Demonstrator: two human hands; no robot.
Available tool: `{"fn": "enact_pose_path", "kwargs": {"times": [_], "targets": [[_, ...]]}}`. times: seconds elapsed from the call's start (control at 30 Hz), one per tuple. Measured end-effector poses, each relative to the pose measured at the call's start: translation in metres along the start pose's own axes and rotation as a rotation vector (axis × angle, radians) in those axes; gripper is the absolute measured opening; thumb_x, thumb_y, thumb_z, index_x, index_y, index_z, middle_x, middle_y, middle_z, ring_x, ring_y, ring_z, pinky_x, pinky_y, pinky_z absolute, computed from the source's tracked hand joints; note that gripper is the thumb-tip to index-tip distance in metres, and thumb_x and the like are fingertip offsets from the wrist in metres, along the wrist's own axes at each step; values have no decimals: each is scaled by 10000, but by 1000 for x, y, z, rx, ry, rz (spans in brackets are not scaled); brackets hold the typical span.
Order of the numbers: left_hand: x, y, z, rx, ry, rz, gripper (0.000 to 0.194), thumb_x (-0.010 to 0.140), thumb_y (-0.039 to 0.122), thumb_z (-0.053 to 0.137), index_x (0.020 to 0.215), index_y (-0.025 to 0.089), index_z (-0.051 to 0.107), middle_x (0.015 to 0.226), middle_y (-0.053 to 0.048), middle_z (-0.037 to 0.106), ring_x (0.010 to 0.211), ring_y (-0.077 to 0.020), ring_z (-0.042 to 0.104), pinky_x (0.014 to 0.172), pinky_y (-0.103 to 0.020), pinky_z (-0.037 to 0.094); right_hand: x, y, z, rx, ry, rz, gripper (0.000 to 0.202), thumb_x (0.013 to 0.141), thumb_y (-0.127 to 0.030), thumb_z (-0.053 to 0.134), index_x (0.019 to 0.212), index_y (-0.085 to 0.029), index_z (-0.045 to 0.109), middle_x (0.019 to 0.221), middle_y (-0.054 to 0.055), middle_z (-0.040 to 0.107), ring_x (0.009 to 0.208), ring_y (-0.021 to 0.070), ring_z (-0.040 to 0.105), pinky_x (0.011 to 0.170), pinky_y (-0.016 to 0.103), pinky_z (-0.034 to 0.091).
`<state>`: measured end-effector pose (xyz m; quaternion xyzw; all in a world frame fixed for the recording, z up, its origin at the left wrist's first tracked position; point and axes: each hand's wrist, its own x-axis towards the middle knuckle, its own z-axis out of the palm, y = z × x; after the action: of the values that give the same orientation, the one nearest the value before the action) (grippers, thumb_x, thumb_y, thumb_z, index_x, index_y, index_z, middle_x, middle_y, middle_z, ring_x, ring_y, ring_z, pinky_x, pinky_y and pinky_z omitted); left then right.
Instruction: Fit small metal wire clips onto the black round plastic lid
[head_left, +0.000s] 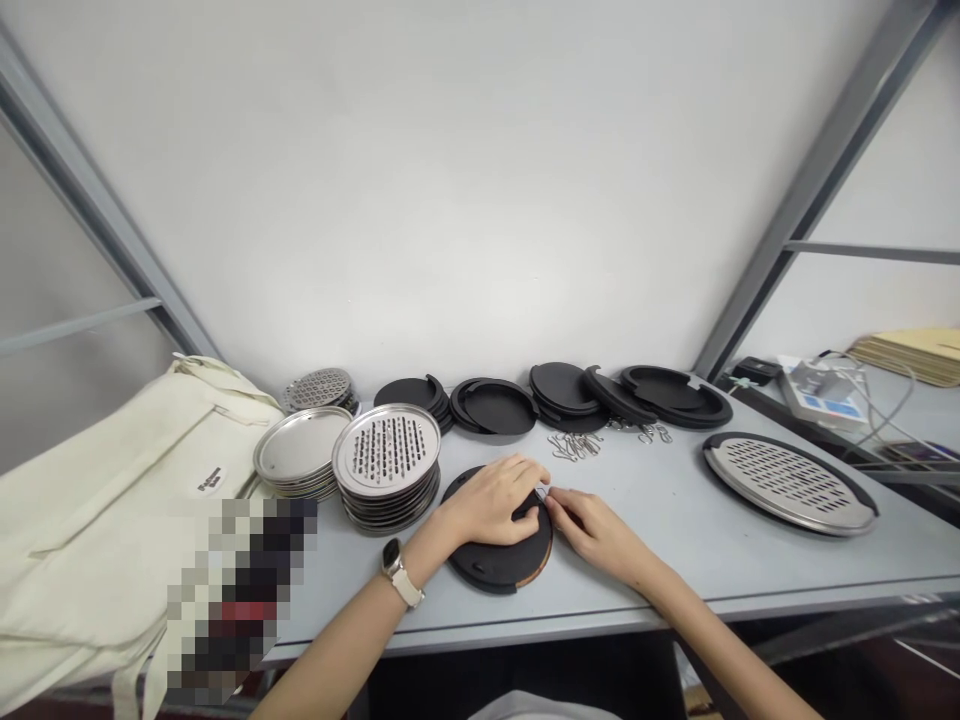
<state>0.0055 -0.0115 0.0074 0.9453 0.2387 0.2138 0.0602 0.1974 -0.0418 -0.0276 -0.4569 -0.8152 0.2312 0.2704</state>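
A black round holder point(487, 568) lies on the table in front of me, with a copper-coloured strip along its lower right edge. My left hand point(496, 503), with a watch on its wrist, presses down on the holder, its fingers curled over the far right rim. At that rim, my right hand point(596, 532) pinches a small metal hook point(541, 494), partly covered by the fingertips. Loose metal hooks point(576, 445) form a small pile behind the hands. Left of the holder rises a stack of round metal graters point(386, 455).
Plain metal discs point(300, 447) are stacked at the left, near a cream bag point(127, 480). Several black holders point(495, 405) line the wall side. An assembled grater point(791, 480) lies at the right. Beyond the frame post sit a scale-like device point(825, 390) and cables.
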Motion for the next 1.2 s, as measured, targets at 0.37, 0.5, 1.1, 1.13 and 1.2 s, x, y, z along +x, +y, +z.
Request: {"fn": "enact_pose_path", "kwargs": {"times": [0.37,0.5,1.1,1.13,1.2], "targets": [[1,-2,3,-34,-32,1,238,814,150,473,1051,171,470,975,-79,583,943,-222,533,871,-341,415,0,0,0,48,5,-10,335,966,-327,313,789,-183,558,707,42,618,645,178,558,622,273,415],[2,-2,3,-24,-27,13,210,818,144,469,1027,167,472,955,-75,580,926,-214,529,858,-327,417,0,-1,-1,51,1,-9,323,966,-309,317,800,-179,562,726,45,628,651,177,567,635,272,419],[1,-5,4,-55,-22,44,154,890,168,449,1040,150,477,975,-84,575,929,-207,525,844,-314,427,-1,-3,-2,77,27,-7,330,970,-335,318,852,-175,582,747,55,647,661,180,577,642,272,434],[1,-5,3,-62,-24,40,158,895,171,449,1050,151,477,982,-85,576,934,-208,528,845,-315,429,-1,-3,-1,79,33,-8,327,970,-335,320,845,-178,577,734,49,640,651,176,568,635,269,429],[1,-5,3,-71,-22,31,163,902,178,451,1060,155,478,993,-86,578,947,-211,533,853,-322,431,-1,-1,0,80,41,-4,316,972,-333,319,825,-183,557,712,34,617,629,165,543,615,262,412]]}}
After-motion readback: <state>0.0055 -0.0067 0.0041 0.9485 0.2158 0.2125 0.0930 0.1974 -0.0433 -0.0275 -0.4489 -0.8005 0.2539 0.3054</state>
